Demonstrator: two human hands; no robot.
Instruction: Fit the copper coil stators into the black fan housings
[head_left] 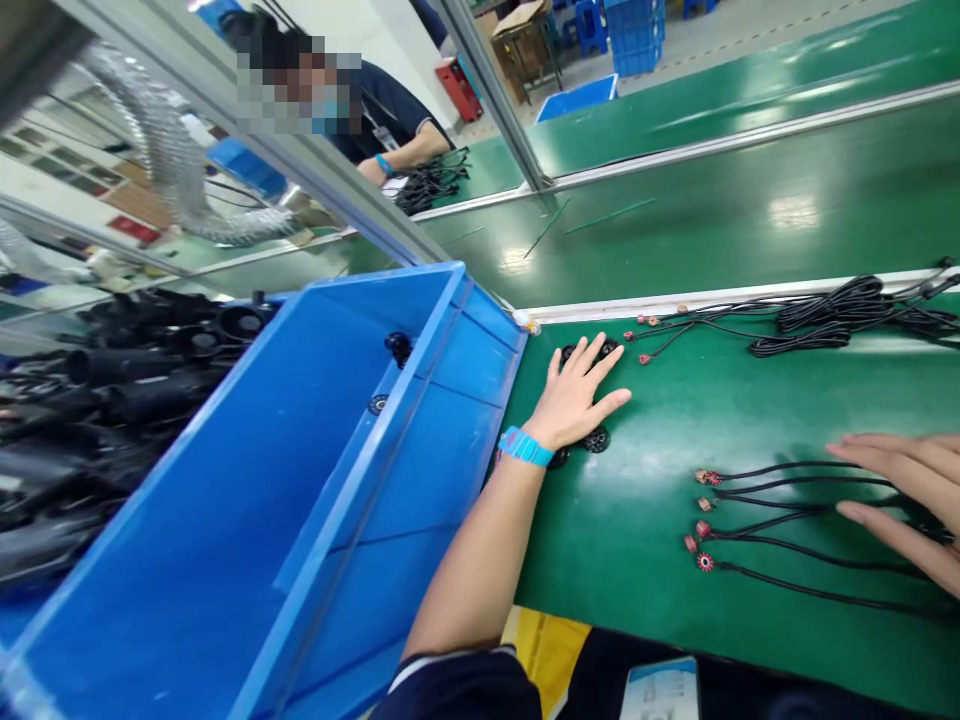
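Note:
My left hand (pixel 574 400) is spread flat over several small round black parts (pixel 597 439) on the green bench (pixel 637 580); some of them are partly hidden under the palm and fingers. At the right edge, my right hand (pixel 907 485) has its fingers stretched out above black cables. These cables (pixel 795 540) lie side by side, with small red and copper-coloured wound coils (pixel 705 562) at their ends. Farther back, a coiled bundle of black cables (pixel 832 310) rests by the white strip, with similar coils at its left ends.
A large blue bin (pixel 427 460) stands left of my left arm, with a few black parts inside. Beyond it is a heap of black cylindrical housings (pixel 135 390). Metal frame posts (pixel 495 90) rise behind the bench. Across it, a person (pixel 405 130) works beside black cables.

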